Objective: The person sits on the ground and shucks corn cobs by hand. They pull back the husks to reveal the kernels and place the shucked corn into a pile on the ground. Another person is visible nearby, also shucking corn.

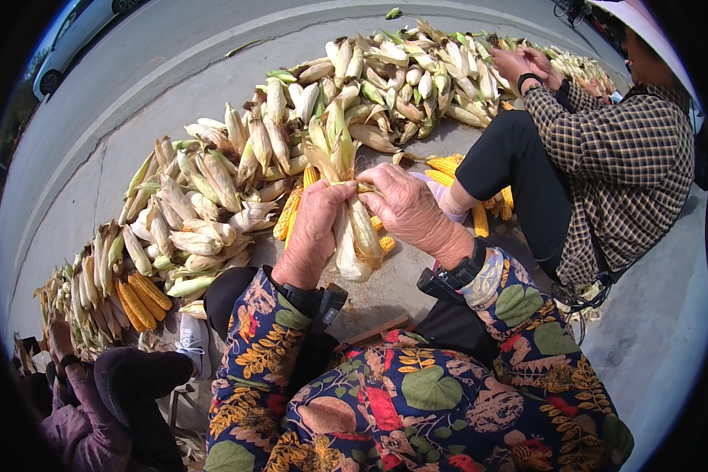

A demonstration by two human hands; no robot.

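Observation:
In front of my lap I hold an ear of corn (356, 251) in pale husk, its rounded end hanging down. My left hand (314, 230) grips it near the top with the thumb across the husk. The fingers of my right hand (406, 206) pinch husk at the same spot. Loose pale-green husk leaves (333, 141) stick up above both hands; where they join the ear is hidden by my fingers. Just beyond my left hand lie bare yellow corn cobs (289, 212). Yellow cob ends (386, 243) show behind the held ear.
A long pile of unhusked corn (200, 200) curves across the concrete. Bare cobs lie at left (143, 301) and right (481, 218). A person in a checked shirt (619, 159) sits at right, another in a purple sleeve (88, 407) at lower left. A car (74, 41) stands on the road.

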